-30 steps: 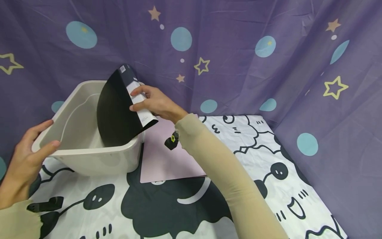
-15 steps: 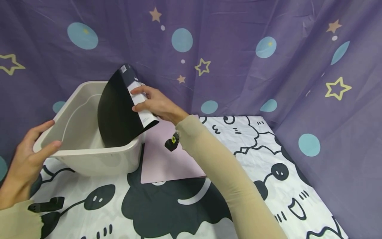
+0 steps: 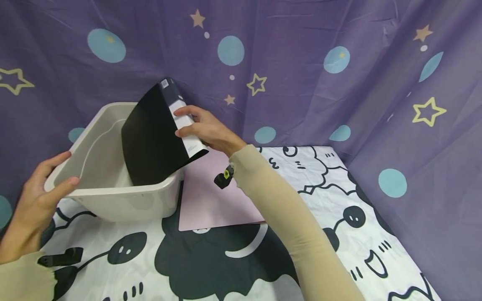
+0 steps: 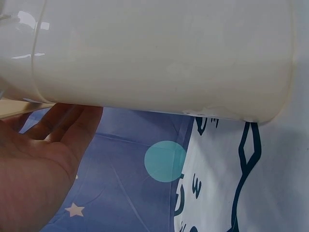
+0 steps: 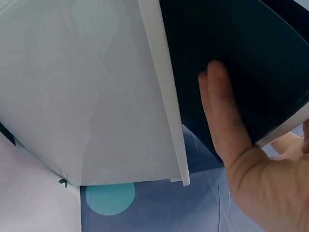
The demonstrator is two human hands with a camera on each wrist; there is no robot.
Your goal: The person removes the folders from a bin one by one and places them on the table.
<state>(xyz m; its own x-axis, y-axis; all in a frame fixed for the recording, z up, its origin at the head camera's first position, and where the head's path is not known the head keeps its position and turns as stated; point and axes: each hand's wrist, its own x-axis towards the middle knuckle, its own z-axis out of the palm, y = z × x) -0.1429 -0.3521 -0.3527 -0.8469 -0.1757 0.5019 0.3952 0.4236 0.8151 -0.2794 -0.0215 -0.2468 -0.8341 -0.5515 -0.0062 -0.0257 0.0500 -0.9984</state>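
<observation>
Out of Sight

The white label (image 3: pixel 193 145) bears print too small to read. The tub (image 3: pixel 113 205) hides the lower end of the black folder (image 3: pixel 148 138). The right sleeve (image 3: pixel 286 209) covers part of the pink sheet (image 3: pixel 214 209); the head view's edge cuts off the left sleeve (image 3: pixel 26 276).

Both arms wear plain, pale beige sleeves in a smooth fabric. The right sleeve (image 3: pixel 290 205) fits closely, with fine creases along its length and a cuff ending at the wrist. The left sleeve (image 3: pixel 26 278) shows only its cuff end, with an uneven edge. Left wrist device (image 3: pixel 60 257): black, elongated, thicker at one end. Right wrist device (image 3: pixel 223 179): black, compact, with a yellow-green detail. Left hand (image 3: pixel 42 190) and right hand (image 3: pixel 208 128): bare.
</observation>
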